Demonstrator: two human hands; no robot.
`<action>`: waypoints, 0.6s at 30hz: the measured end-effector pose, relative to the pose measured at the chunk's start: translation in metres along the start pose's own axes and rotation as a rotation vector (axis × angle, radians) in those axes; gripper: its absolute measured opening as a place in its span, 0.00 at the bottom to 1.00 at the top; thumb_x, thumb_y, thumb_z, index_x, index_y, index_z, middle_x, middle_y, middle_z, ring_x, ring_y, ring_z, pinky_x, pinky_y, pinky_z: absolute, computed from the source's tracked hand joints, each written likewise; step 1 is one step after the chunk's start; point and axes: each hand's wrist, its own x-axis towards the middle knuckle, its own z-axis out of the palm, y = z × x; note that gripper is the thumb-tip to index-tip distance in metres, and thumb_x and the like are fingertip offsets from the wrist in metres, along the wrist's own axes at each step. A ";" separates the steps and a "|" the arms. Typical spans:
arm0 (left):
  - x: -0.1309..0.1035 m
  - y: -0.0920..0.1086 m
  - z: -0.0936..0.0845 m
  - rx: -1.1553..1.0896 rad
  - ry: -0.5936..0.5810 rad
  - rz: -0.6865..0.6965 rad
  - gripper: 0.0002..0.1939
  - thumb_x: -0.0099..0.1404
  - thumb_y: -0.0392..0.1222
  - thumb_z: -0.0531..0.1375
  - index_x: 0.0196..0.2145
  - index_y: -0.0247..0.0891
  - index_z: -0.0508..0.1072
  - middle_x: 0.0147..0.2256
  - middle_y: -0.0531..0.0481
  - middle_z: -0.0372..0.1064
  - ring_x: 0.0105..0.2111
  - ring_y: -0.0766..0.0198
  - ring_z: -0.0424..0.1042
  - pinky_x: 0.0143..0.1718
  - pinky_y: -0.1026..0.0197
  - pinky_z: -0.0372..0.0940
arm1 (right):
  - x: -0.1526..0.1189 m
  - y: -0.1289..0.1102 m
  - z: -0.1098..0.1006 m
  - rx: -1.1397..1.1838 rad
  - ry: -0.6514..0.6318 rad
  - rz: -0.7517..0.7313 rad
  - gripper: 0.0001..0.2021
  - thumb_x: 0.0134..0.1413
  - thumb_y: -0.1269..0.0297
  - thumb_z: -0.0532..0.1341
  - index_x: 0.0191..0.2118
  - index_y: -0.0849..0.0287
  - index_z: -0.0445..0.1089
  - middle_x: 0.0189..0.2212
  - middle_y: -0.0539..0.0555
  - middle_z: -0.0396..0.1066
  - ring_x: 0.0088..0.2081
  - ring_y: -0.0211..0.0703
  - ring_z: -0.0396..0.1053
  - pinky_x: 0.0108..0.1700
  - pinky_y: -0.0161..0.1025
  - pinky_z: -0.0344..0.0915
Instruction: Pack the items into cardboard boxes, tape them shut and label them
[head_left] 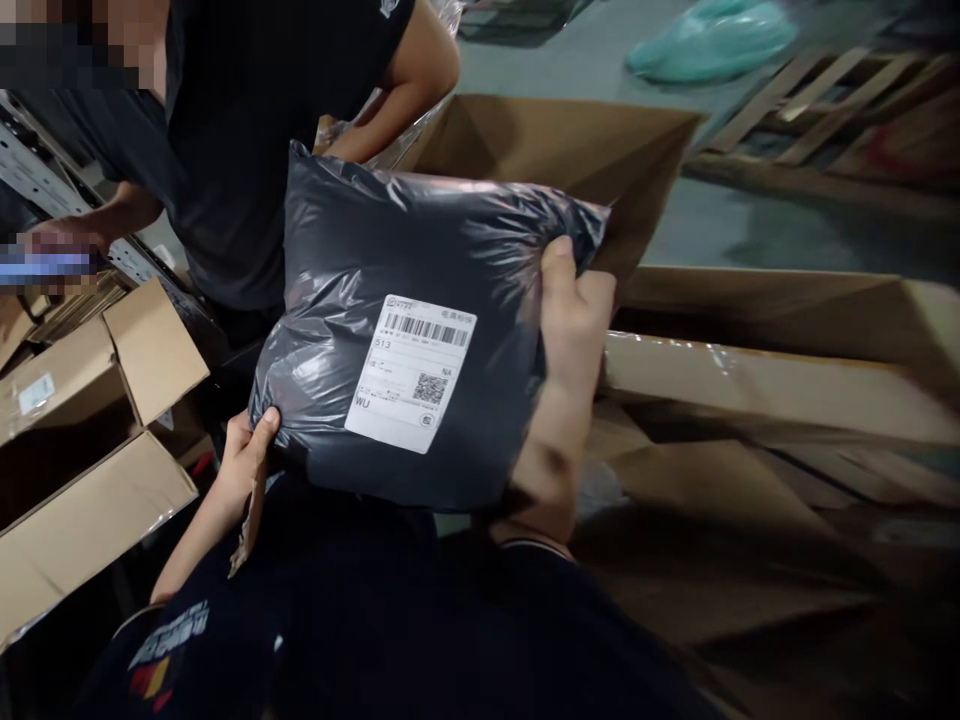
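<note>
A dark, glossy plastic mailer bag [322,240] is held up in front of me, its surface wrinkled near the corners. On its face is a white label [410,374] with a barcode and a QR code. My left hand [251,440] pinches the bag's lower left corner, thumb on top. At the upper right edge, my right hand [576,310] grips the bag with its thumb on the front and the fingers hidden behind. A torn strip of brown cardboard [251,525] hangs beside my left hand.
An open cardboard box [90,500] stands at the left. Large open cartons [765,385] fill the right side. A person in a dark shirt [240,130] stands just beyond the bag. Behind are a green plastic bag [712,42] and a wooden pallet [825,100].
</note>
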 end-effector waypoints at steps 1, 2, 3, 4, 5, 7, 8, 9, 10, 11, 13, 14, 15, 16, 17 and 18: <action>0.000 0.000 0.000 0.004 -0.004 0.011 0.29 0.59 0.68 0.68 0.23 0.37 0.73 0.23 0.52 0.68 0.25 0.66 0.63 0.28 0.63 0.62 | 0.000 0.000 0.000 -0.007 0.004 0.004 0.28 0.71 0.46 0.57 0.21 0.50 0.48 0.23 0.45 0.47 0.30 0.41 0.54 0.30 0.39 0.54; 0.000 -0.001 -0.001 0.008 -0.007 0.022 0.29 0.60 0.68 0.68 0.24 0.37 0.74 0.23 0.52 0.68 0.25 0.66 0.64 0.28 0.63 0.62 | -0.001 -0.001 0.000 -0.009 -0.005 0.000 0.28 0.71 0.45 0.56 0.21 0.49 0.48 0.23 0.45 0.48 0.30 0.41 0.54 0.30 0.39 0.54; 0.000 -0.001 -0.001 0.007 -0.007 0.026 0.28 0.60 0.68 0.68 0.24 0.37 0.74 0.23 0.52 0.68 0.25 0.66 0.64 0.29 0.63 0.62 | -0.001 -0.001 0.000 -0.014 -0.009 -0.007 0.28 0.71 0.45 0.56 0.21 0.49 0.48 0.22 0.45 0.47 0.30 0.41 0.54 0.30 0.39 0.54; 0.000 -0.001 -0.001 0.003 -0.008 0.027 0.28 0.60 0.68 0.68 0.24 0.37 0.74 0.23 0.52 0.69 0.25 0.66 0.64 0.29 0.63 0.62 | -0.001 -0.001 0.000 -0.020 -0.010 -0.015 0.28 0.71 0.46 0.56 0.21 0.49 0.48 0.22 0.45 0.47 0.30 0.41 0.53 0.30 0.40 0.54; -0.001 -0.002 -0.001 -0.003 -0.014 0.025 0.28 0.60 0.67 0.68 0.25 0.37 0.75 0.23 0.52 0.69 0.25 0.65 0.65 0.29 0.63 0.62 | 0.000 -0.001 0.000 -0.022 -0.017 -0.025 0.28 0.71 0.46 0.56 0.21 0.49 0.48 0.22 0.45 0.47 0.29 0.41 0.53 0.30 0.40 0.53; -0.002 -0.001 0.000 -0.022 -0.025 0.017 0.27 0.61 0.67 0.68 0.27 0.36 0.77 0.25 0.51 0.72 0.26 0.64 0.67 0.31 0.62 0.64 | 0.001 0.000 0.000 -0.024 -0.025 -0.037 0.29 0.71 0.46 0.56 0.20 0.49 0.47 0.21 0.44 0.46 0.29 0.40 0.51 0.29 0.40 0.51; -0.003 -0.001 0.000 -0.030 -0.031 0.012 0.27 0.62 0.66 0.68 0.28 0.36 0.78 0.27 0.50 0.73 0.27 0.64 0.69 0.32 0.62 0.65 | 0.001 0.000 0.000 -0.026 -0.029 -0.042 0.29 0.72 0.46 0.55 0.20 0.49 0.46 0.21 0.44 0.45 0.28 0.39 0.51 0.29 0.40 0.51; -0.004 -0.001 0.001 -0.033 -0.036 0.008 0.26 0.62 0.66 0.67 0.30 0.36 0.79 0.28 0.50 0.75 0.28 0.63 0.70 0.33 0.62 0.66 | 0.002 0.000 0.000 -0.032 -0.036 -0.047 0.30 0.72 0.46 0.55 0.19 0.49 0.46 0.20 0.44 0.45 0.27 0.39 0.50 0.29 0.40 0.50; -0.005 -0.001 0.001 -0.032 -0.035 0.006 0.26 0.62 0.66 0.67 0.31 0.36 0.80 0.29 0.49 0.76 0.29 0.63 0.71 0.34 0.62 0.67 | 0.002 0.000 0.000 -0.038 -0.041 -0.052 0.30 0.72 0.46 0.55 0.19 0.49 0.46 0.20 0.44 0.45 0.27 0.39 0.49 0.29 0.41 0.50; -0.005 0.000 0.002 -0.028 -0.031 0.004 0.26 0.63 0.66 0.67 0.32 0.35 0.80 0.29 0.49 0.76 0.29 0.63 0.71 0.35 0.62 0.67 | 0.002 0.000 0.000 -0.042 -0.039 -0.054 0.30 0.72 0.46 0.55 0.19 0.49 0.46 0.20 0.44 0.45 0.26 0.39 0.49 0.30 0.41 0.50; -0.006 0.000 0.002 -0.012 -0.016 0.003 0.27 0.62 0.66 0.67 0.30 0.35 0.79 0.28 0.50 0.75 0.29 0.63 0.70 0.34 0.62 0.67 | 0.002 -0.001 0.000 -0.039 -0.036 -0.052 0.29 0.72 0.47 0.55 0.19 0.50 0.48 0.21 0.44 0.46 0.27 0.39 0.49 0.31 0.41 0.51; -0.006 0.000 0.002 -0.005 -0.010 0.004 0.27 0.62 0.66 0.67 0.30 0.35 0.79 0.28 0.50 0.75 0.29 0.63 0.70 0.33 0.63 0.66 | 0.002 -0.001 0.000 -0.037 -0.039 -0.050 0.29 0.72 0.47 0.55 0.19 0.50 0.48 0.21 0.44 0.45 0.27 0.39 0.49 0.31 0.42 0.51; -0.006 0.001 0.001 -0.001 -0.011 0.005 0.27 0.62 0.66 0.67 0.30 0.35 0.79 0.28 0.50 0.75 0.29 0.63 0.70 0.33 0.63 0.66 | 0.002 -0.002 0.000 -0.035 -0.042 -0.050 0.29 0.72 0.48 0.54 0.19 0.50 0.48 0.21 0.44 0.45 0.27 0.39 0.49 0.31 0.42 0.51; -0.007 0.001 0.001 -0.002 -0.016 0.005 0.26 0.63 0.66 0.67 0.31 0.35 0.79 0.28 0.50 0.75 0.29 0.63 0.70 0.34 0.62 0.66 | 0.002 -0.002 0.000 -0.035 -0.049 -0.052 0.29 0.72 0.47 0.54 0.19 0.49 0.47 0.20 0.44 0.44 0.27 0.39 0.48 0.31 0.42 0.50; -0.006 0.001 0.001 -0.007 -0.025 0.004 0.26 0.63 0.65 0.67 0.31 0.36 0.79 0.28 0.50 0.75 0.29 0.63 0.70 0.34 0.62 0.67 | 0.002 -0.003 0.000 -0.039 -0.062 -0.050 0.29 0.73 0.47 0.53 0.19 0.49 0.46 0.20 0.44 0.44 0.27 0.39 0.48 0.31 0.41 0.49; -0.006 0.002 0.000 -0.011 -0.030 0.004 0.26 0.63 0.65 0.67 0.31 0.36 0.79 0.28 0.50 0.75 0.29 0.63 0.70 0.35 0.62 0.67 | 0.002 -0.003 0.000 -0.040 -0.069 -0.046 0.30 0.73 0.47 0.53 0.19 0.49 0.46 0.20 0.44 0.43 0.27 0.39 0.47 0.30 0.41 0.49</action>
